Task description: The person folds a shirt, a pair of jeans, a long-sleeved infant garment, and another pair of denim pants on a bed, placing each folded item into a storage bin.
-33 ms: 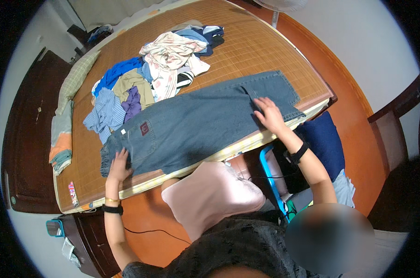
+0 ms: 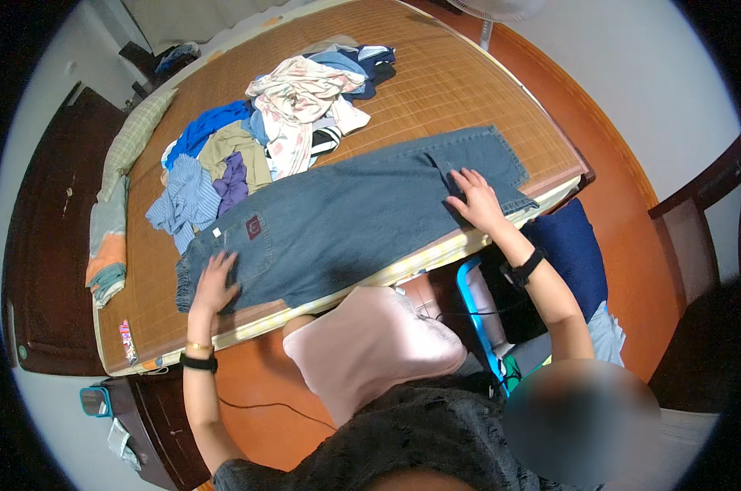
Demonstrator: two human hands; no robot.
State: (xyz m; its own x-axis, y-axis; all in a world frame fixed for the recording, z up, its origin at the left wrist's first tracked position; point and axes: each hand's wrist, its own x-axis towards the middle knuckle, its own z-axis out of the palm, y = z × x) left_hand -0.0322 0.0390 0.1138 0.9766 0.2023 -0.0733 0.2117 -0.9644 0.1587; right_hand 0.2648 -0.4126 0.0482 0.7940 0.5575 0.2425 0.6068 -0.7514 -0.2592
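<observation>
A pair of blue-grey jeans [image 2: 346, 213] lies folded lengthwise along the near edge of the bed, its gathered waistband at the left and the leg ends at the right. A dark red patch [image 2: 253, 227] sits by the back pocket. My left hand [image 2: 215, 282] rests on the jeans near the waistband, fingers spread. Toward the leg ends, my right hand [image 2: 475, 200] lies on the denim with its fingers stretched out. Neither hand grips the cloth.
Behind the jeans is a heap of loose clothes [image 2: 301, 94] on the bed's woven mat [image 2: 444, 74]. Folded cloth [image 2: 109, 237] and a pillow [image 2: 137, 135] line the left edge. A blue-rimmed case [image 2: 473, 307] and a navy cushion [image 2: 579, 254] stand below the bed at right.
My left hand has shifted slightly right and away from me over the jeans. The right hand has hardly moved, and the jeans lie as before.
</observation>
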